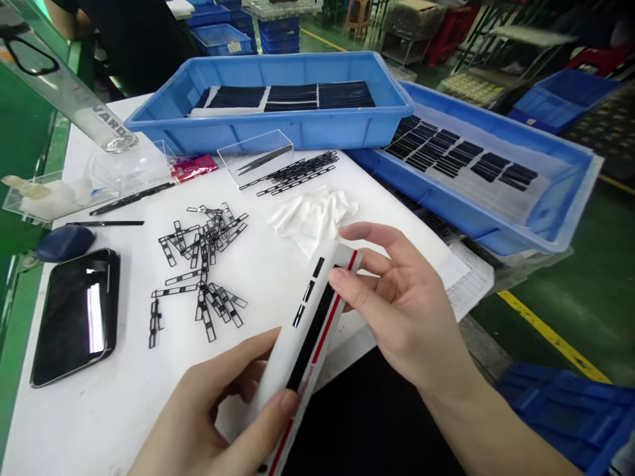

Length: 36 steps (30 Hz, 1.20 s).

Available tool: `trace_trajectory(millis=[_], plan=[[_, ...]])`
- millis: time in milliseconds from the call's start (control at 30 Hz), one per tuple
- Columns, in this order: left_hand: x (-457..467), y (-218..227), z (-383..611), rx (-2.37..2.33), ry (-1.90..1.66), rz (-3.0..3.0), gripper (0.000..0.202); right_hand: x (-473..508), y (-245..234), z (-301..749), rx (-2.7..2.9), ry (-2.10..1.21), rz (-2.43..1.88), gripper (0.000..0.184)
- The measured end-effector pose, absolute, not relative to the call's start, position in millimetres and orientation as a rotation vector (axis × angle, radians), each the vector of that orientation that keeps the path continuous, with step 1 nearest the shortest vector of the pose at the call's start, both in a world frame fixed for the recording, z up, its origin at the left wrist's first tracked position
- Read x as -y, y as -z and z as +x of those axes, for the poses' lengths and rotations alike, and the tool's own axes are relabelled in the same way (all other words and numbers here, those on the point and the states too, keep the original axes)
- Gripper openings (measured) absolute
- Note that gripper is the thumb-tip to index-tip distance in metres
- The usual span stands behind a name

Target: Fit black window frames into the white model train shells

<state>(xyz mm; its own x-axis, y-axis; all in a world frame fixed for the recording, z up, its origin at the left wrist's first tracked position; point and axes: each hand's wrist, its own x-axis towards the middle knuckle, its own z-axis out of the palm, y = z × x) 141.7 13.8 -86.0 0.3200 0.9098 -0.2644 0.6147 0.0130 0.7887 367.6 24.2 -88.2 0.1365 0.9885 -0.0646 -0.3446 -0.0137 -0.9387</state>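
On the white worktop (131, 403), a blue bin (278, 135) holds dark strips (292, 97); a white-lined second bin (579, 190) holds more. The person's left hand (218, 396) and right hand (407, 311) grip a smooth white bar (317, 320) over the near edge, before crumpled cloth (317, 215) and thin black frames (211, 231).

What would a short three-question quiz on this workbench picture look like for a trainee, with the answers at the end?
1. Multiple choice: which thing are the left hand and the right hand both touching?
a) a clear tray
b) the white bar with a red stripe
c) a red packet

2. True or false: the crumpled white cloth lies on the white table.

3. Fill the gap: as pictured, the dark-screened device lies to the ____ of the loose black frames.

Key: 1. b; 2. true; 3. left
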Motion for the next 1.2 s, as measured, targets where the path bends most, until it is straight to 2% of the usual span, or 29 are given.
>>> trace_trajectory(millis=[367,567,667,867,1033,1200], plan=[[-8,96,132,-1.266,-0.517,1.89,0.046,-26,85,371,0.875,-1.41,-1.012,0.041],[-11,90,144,-1.197,-0.546,1.699,0.033,-25,95,367,0.815,-1.406,-0.983,0.036],[-16,86,150,-1.198,-0.566,1.615,0.025,-25,98,362,0.797,-1.398,-0.987,0.039],[-11,83,156,-1.194,-0.6,1.501,0.031,-17,90,349,0.818,-1.357,-1.003,0.038],[-8,83,158,-1.187,-0.663,1.385,0.028,-8,85,341,0.775,-1.436,-1.021,0.057],[-8,83,157,-1.108,-0.644,1.283,0.028,-6,85,340,0.772,-1.545,-1.031,0.054]])
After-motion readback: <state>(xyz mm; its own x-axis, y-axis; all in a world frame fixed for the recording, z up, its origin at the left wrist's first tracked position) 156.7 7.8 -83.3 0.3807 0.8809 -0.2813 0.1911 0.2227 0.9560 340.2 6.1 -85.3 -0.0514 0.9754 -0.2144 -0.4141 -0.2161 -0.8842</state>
